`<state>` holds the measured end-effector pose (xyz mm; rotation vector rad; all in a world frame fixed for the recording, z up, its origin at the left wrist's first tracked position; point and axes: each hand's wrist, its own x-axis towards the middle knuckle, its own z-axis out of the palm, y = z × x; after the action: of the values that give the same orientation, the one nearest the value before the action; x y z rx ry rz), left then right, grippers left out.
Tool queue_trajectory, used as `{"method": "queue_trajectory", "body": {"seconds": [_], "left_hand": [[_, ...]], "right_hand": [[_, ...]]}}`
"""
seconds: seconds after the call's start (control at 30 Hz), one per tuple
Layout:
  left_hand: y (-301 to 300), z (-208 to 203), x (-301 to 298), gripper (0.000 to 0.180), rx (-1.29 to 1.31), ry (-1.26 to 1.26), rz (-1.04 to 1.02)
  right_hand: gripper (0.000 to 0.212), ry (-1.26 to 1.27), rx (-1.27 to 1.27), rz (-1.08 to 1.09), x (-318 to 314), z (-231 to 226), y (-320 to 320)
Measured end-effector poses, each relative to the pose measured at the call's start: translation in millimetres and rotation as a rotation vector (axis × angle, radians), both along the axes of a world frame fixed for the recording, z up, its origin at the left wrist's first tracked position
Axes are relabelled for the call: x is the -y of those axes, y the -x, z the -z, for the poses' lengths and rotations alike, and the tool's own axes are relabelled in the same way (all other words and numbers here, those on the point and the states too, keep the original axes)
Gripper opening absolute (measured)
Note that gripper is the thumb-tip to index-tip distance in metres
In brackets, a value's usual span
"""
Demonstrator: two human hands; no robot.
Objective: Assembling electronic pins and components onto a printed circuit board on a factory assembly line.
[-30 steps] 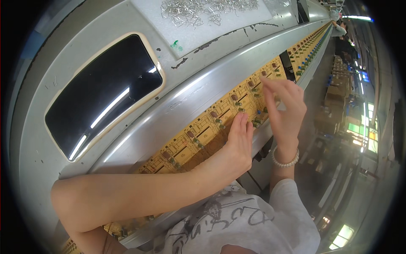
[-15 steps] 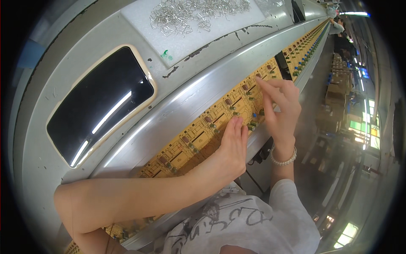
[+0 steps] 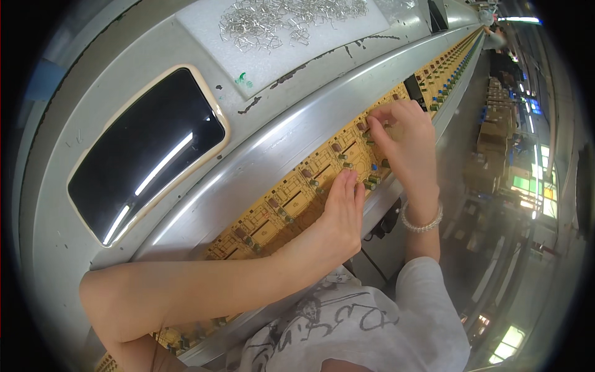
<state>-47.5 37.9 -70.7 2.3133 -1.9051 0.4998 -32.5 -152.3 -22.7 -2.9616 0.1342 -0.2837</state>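
Note:
A row of yellow circuit boards [image 3: 263, 226] runs along a metal rail channel in front of me, carrying small brown, green and blue components. My left hand [image 3: 343, 208] lies over a board with its fingers stretched out, the fingertips by a small green capacitor [image 3: 347, 165]. Farther along the same row, my right hand [image 3: 406, 139] is bent over a board, thumb and index finger pinched together at its far edge. Whatever sits between those fingertips is too small to make out. A beaded bracelet [image 3: 423, 224] circles the right wrist.
Beyond the rail [image 3: 238, 158], a white foam sheet [image 3: 248, 68] bears a pile of thin bent wire pieces [image 3: 266, 28]. A dark-screened device with a pale rim [image 3: 149, 155] lies on the grey bench at left. Cardboard boxes [image 3: 493, 133] are stacked to the right.
My right hand has shifted slightly left along the row, and its thumb has closed toward the index finger. The left hand stays nearly in place.

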Motion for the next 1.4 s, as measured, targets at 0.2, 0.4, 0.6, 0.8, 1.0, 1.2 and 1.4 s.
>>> {"method": "queue_trajectory", "body": {"seconds": [0.2,0.4,0.6,0.8,1.0,1.2,1.4], "left_hand": [[-8.1,-22.2,-5.9,0.056,0.015,-0.053,0.038],[-9.1,-26.6,-5.7,0.056,-0.057,-0.091,0.066],[-6.0,-18.7,-4.7,0.056,-0.015,-0.084,0.049],[-10.5,-24.2,-3.6,0.056,-0.068,-0.092,0.08],[-10.9,-23.2,-2.6,0.056,-0.074,-0.113,0.086],[-12.1,-26.2,-3.7,0.056,-0.066,-0.098,0.089],[-7.7,-28.6,-9.4,0.056,-0.057,-0.096,0.048]], "right_hand": [[0.005,0.123,-0.134,-0.155,1.4,-17.5,-16.5],[0.008,0.018,-0.196,-0.171,2.4,-26.1,-21.2],[0.012,-0.315,0.006,0.091,5.9,-16.3,-13.5],[0.016,-0.209,-0.072,0.03,18.3,-1.2,-11.1],[0.013,-0.305,0.105,0.074,14.2,-9.5,-15.0],[0.011,-0.174,0.269,-0.327,12.5,-23.4,-63.2],[0.013,-0.123,0.241,-0.372,-11.3,-18.3,-107.1]]}}
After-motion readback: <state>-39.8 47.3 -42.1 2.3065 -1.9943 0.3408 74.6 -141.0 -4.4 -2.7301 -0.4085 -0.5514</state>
